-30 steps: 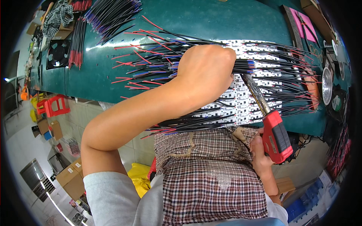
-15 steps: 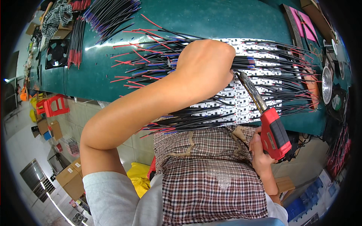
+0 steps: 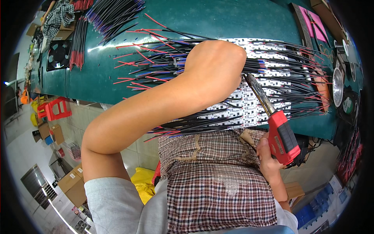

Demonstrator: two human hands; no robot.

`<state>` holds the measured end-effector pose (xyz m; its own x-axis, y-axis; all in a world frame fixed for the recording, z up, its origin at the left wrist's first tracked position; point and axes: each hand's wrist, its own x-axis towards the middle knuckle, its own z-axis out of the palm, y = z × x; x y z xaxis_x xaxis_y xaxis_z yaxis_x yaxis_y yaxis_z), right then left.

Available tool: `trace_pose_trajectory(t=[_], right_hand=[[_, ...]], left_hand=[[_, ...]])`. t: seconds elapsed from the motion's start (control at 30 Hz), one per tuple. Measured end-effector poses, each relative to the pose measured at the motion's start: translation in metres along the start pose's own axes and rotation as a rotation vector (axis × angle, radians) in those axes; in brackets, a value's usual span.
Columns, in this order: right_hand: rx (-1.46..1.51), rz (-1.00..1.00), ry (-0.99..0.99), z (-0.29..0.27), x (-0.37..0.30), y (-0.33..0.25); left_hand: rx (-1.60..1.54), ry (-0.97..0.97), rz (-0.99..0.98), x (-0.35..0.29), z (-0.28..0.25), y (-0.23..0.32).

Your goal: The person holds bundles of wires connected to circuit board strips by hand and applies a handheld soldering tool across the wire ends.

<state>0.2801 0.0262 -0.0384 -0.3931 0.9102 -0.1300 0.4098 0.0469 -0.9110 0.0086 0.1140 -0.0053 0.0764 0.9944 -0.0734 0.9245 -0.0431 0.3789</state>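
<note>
My left hand (image 3: 216, 64) is closed, back up, over the far middle of a sheet of white circuit boards (image 3: 249, 106). A bundle of black wires (image 3: 255, 65) with blue ends juts out to the right from under it; the fingertips are hidden. At the right, near the table's front edge, my right hand (image 3: 269, 160) grips a red and black soldering gun (image 3: 283, 139). Its metal barrel points up and left, the tip beside the left hand, over the boards. Black wires with red and blue ends fan out from both sides of the sheet.
On the green table (image 3: 105, 85) lie bundles of wires (image 3: 115, 17) at the far left, next to a black fan (image 3: 59, 55). Along the right side are a pink pad (image 3: 313, 25) with pliers, solder spools (image 3: 342, 48) and a round metal dish (image 3: 337, 87). A checked cloth (image 3: 218, 187) covers my lap.
My left hand has shifted slightly to the right. The soldering gun has moved only a trace, its tip staying close to the left hand.
</note>
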Motion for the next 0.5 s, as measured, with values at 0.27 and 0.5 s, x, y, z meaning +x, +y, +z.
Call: trace_pose_trajectory(t=[0.27,0.5], right_hand=[[0.059,0.038,0.039,-0.006,-0.009,0.004],[0.233,0.116,0.079,-0.006,-0.008,-0.010]], left_hand=[[0.007,-0.015,-0.015,0.000,0.000,0.001],[-0.103,-0.019,-0.025,-0.002,-0.007,0.003]])
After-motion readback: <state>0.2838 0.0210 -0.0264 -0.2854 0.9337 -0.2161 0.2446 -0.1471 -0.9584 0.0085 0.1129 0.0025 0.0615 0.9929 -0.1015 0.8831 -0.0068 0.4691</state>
